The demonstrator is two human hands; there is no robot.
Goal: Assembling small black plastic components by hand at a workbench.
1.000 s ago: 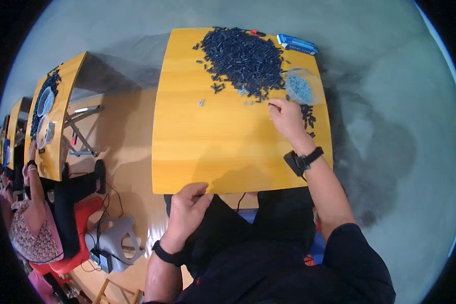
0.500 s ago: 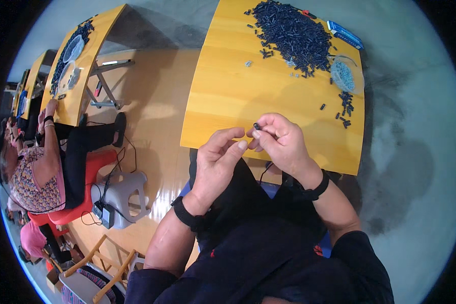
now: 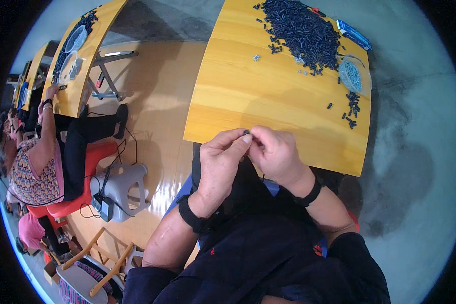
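Observation:
My two hands meet just over the near edge of the yellow table (image 3: 228, 101). Between the thumb and forefinger of my left hand (image 3: 219, 161) is a small black cylindrical part (image 3: 247, 133), mostly covered by the fingertips. My right hand (image 3: 276, 154) is closed right beside it, its fingertips against the left ones; what it grips is hidden. Farther up the table lies a large heap of similar black parts (image 3: 306, 38). To its right stands a clear round tub (image 3: 350, 74) of small bluish metal pieces.
A blue-and-white box (image 3: 353, 35) lies at the far right edge, near a red item (image 3: 317, 11). Several loose black parts (image 3: 352, 104) are below the tub, a few silvery bits (image 3: 256, 58) left of the heap. A person (image 3: 38, 162) sits at another table at left, near a grey stool (image 3: 119, 187).
My hands have come together at the fingertips. The black part, earlier held up in my right hand, now shows at the left thumb and forefinger. The view has shifted slightly.

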